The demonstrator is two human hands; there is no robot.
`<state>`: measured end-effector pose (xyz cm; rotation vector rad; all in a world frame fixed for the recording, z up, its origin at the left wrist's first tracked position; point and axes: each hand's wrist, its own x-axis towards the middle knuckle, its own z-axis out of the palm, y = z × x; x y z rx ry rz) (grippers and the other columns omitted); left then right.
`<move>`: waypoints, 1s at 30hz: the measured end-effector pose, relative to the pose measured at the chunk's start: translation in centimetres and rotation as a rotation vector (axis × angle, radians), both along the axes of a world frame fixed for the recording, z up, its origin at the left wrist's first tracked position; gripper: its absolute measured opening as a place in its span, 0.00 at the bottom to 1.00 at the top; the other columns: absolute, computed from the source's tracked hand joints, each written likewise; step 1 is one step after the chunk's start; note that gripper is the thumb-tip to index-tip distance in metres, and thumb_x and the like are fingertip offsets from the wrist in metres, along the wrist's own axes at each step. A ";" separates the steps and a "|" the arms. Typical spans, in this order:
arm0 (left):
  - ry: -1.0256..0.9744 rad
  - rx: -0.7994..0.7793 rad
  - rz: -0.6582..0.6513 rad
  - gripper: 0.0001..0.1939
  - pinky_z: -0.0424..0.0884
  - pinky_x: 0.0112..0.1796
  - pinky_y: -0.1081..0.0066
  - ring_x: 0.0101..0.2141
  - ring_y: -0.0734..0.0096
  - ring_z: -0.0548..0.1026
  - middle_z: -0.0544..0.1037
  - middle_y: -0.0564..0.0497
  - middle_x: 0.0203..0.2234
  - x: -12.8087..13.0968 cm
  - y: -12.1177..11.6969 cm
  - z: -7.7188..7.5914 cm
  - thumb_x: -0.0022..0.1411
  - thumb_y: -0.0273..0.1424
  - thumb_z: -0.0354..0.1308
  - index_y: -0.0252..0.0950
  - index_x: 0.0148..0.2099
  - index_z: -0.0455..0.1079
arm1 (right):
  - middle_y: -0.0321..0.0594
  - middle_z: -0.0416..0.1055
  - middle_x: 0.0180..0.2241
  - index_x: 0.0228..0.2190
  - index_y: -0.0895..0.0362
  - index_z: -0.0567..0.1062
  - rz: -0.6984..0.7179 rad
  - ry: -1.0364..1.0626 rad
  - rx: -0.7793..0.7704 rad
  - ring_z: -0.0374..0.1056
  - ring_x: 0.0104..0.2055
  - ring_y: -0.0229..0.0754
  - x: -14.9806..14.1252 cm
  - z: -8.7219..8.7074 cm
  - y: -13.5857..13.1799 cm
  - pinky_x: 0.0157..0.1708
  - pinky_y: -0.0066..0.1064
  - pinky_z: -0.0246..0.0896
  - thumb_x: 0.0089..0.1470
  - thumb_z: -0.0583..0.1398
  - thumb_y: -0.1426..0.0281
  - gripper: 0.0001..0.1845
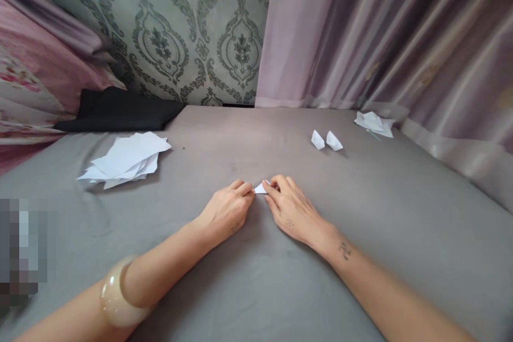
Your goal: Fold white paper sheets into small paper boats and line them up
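A small folded piece of white paper [260,189] lies low over the grey sheet, between my two hands. My left hand [230,206] is closed, its fingertips pinching the paper's left corner. From the other side, my right hand [289,203] grips the right part with thumb and curled fingers, hiding much of it. Only a small triangular patch of the paper shows. Beyond my right hand stand two folded white paper shapes [318,140], side by side and pointed at the top.
A loose stack of white paper sheets [124,160] lies at the left, with a black cloth [124,109] behind it. Paper scraps [374,123] sit at the far right near the curtain [360,37]. A patterned wall [200,43] closes off the back. Something pixelated shows at the left edge.
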<state>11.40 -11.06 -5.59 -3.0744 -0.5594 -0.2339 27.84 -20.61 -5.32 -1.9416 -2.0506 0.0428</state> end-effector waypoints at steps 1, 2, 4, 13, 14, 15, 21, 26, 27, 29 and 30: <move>-0.013 -0.013 0.002 0.14 0.71 0.35 0.69 0.36 0.65 0.70 0.74 0.45 0.34 0.0 0.0 0.1 0.62 0.22 0.45 0.33 0.41 0.72 | 0.47 0.66 0.43 0.51 0.57 0.69 0.002 0.002 -0.002 0.62 0.43 0.46 0.2 0.0 -0.2 0.43 0.39 0.64 0.62 0.49 0.70 0.18; -0.033 -0.030 0.005 0.14 0.71 0.36 0.68 0.37 0.64 0.70 0.74 0.45 0.35 -0.1 0.0 0.2 0.61 0.22 0.46 0.33 0.41 0.72 | 0.47 0.66 0.43 0.51 0.57 0.69 0.004 0.003 -0.004 0.62 0.44 0.46 0.3 0.0 -0.5 0.43 0.39 0.64 0.62 0.49 0.70 0.18; -0.090 -0.068 0.023 0.13 0.70 0.38 0.67 0.38 0.64 0.71 0.74 0.46 0.36 -0.1 0.0 0.2 0.61 0.24 0.47 0.34 0.40 0.73 | 0.46 0.67 0.43 0.50 0.55 0.70 0.007 0.008 0.007 0.63 0.44 0.46 0.7 0.0 -0.9 0.42 0.39 0.64 0.61 0.50 0.71 0.18; -0.311 -0.391 0.188 0.12 0.65 0.31 0.71 0.33 0.69 0.70 0.72 0.50 0.30 1.4 1.4 -0.7 0.62 0.34 0.53 0.36 0.28 0.70 | 0.42 0.70 0.40 0.35 0.55 0.77 -0.205 0.285 0.155 0.68 0.38 0.41 1.6 -1.4 0.3 0.39 0.35 0.63 0.58 0.56 0.64 0.11; -0.328 -0.425 0.194 0.11 0.65 0.31 0.71 0.32 0.70 0.70 0.71 0.50 0.29 1.5 1.6 -0.8 0.61 0.34 0.54 0.35 0.28 0.70 | 0.43 0.70 0.41 0.38 0.54 0.77 -0.200 0.273 0.160 0.67 0.40 0.43 1.6 -1.5 0.4 0.41 0.36 0.63 0.57 0.57 0.64 0.11; -0.342 -0.449 0.197 0.10 0.64 0.31 0.71 0.31 0.70 0.70 0.71 0.50 0.29 1.6 1.7 -0.9 0.60 0.33 0.55 0.35 0.28 0.70 | 0.43 0.69 0.42 0.39 0.53 0.77 -0.181 0.261 0.158 0.66 0.43 0.45 1.5 -1.6 0.4 0.42 0.37 0.62 0.57 0.57 0.64 0.11; -0.369 -0.522 0.224 0.05 0.66 0.33 0.70 0.31 0.70 0.70 0.73 0.50 0.30 1.5 1.8 -1.0 0.58 0.31 0.58 0.35 0.34 0.70 | 0.41 0.70 0.39 0.35 0.55 0.75 -0.166 0.403 0.110 0.65 0.42 0.42 1.5 -1.8 0.5 0.43 0.35 0.60 0.54 0.59 0.69 0.07; -0.403 -0.592 0.197 0.14 0.68 0.35 0.71 0.32 0.72 0.71 0.75 0.49 0.35 1.7 1.5 -0.9 0.58 0.28 0.57 0.36 0.47 0.68 | 0.35 0.72 0.33 0.35 0.54 0.73 -0.098 0.534 0.072 0.67 0.36 0.38 1.1 -1.4 0.3 0.38 0.30 0.59 0.57 0.55 0.69 0.07; -0.411 -0.591 0.166 0.14 0.68 0.35 0.71 0.33 0.71 0.72 0.75 0.49 0.36 1.7 1.4 -0.8 0.58 0.28 0.56 0.36 0.48 0.68 | 0.35 0.73 0.33 0.36 0.54 0.72 -0.073 0.541 0.078 0.67 0.35 0.37 1.0 -1.3 0.2 0.37 0.30 0.59 0.58 0.54 0.69 0.08; -0.440 -0.588 0.112 0.13 0.68 0.36 0.71 0.35 0.71 0.71 0.75 0.49 0.36 1.6 1.1 -0.6 0.58 0.29 0.57 0.37 0.47 0.69 | 0.37 0.73 0.34 0.37 0.54 0.73 -0.027 0.506 0.114 0.68 0.36 0.38 0.9 -1.1 0.0 0.38 0.30 0.59 0.59 0.52 0.71 0.09; -0.460 -0.598 0.094 0.14 0.68 0.37 0.71 0.35 0.71 0.71 0.75 0.50 0.35 1.6 1.0 -0.5 0.58 0.30 0.58 0.37 0.47 0.69 | 0.38 0.73 0.35 0.37 0.54 0.73 -0.002 0.470 0.137 0.68 0.38 0.39 0.8 -1.0 0.0 0.39 0.31 0.59 0.59 0.52 0.72 0.10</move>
